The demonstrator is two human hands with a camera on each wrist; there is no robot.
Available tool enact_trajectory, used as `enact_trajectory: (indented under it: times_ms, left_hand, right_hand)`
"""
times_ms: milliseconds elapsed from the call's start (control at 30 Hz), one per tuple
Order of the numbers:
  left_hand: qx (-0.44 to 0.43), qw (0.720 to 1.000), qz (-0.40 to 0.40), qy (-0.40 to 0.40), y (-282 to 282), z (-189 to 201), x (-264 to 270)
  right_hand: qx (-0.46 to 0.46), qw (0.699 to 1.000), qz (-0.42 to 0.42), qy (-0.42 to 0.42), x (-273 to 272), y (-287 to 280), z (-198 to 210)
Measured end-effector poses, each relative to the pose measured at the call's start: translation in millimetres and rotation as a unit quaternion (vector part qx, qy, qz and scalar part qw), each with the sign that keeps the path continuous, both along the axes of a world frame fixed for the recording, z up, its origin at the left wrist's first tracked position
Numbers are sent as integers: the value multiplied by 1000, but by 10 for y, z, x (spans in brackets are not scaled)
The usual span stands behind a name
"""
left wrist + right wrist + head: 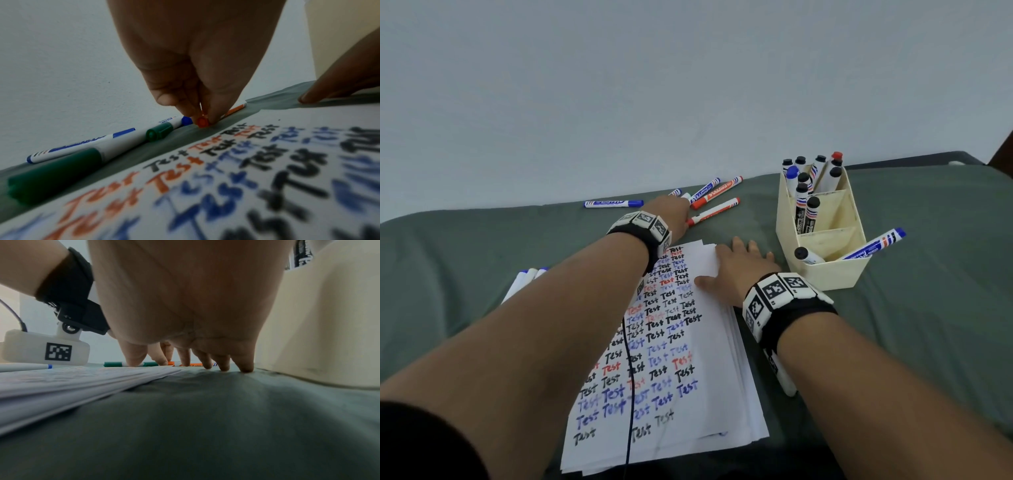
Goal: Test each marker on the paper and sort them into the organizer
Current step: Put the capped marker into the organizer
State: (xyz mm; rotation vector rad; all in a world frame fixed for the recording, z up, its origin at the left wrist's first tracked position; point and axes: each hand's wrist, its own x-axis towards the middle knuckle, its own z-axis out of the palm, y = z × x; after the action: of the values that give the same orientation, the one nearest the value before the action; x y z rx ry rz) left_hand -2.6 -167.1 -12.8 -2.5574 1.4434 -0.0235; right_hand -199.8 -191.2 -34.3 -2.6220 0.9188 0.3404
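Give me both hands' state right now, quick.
Left hand: fingertips pinching the capped end of a red marker lying on the cloth.
Right hand: open, holding nothing, fingers spread on the paper stack.

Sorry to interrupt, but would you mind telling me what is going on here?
A person is testing markers and sorting them. The left hand pinches the cap end of a red marker lying on the green cloth beyond the paper, which is covered in "Test" scribbles. The right hand rests flat on the paper's far corner. The organizer already holds several markers; others lie loose.
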Motion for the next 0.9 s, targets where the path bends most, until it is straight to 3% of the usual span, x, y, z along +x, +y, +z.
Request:
enact_trajectory:
  times_ms: [233, 467, 600, 800, 900]
  left_hand:
    - [-44, 998, 14, 48, 269, 42, -106]
    - [-158, 978, -84, 106, 797, 187, -188]
    - [-166, 973, -125, 98, 1017, 218, -329]
    - [-222, 962, -107, 118, 1238, 180, -537]
    - [-192, 968, -91, 136, 1267, 165, -656]
  right_hand:
    - [-22, 998, -12, -65, -14, -6, 50]
    - [-75, 987, -1, -142, -28, -37, 49]
    - [-120, 983, 26, -137, -28, -36, 94]
    - [-92, 971, 55, -214, -60, 36, 231]
    - [-75, 966, 80, -233, -71, 62, 271]
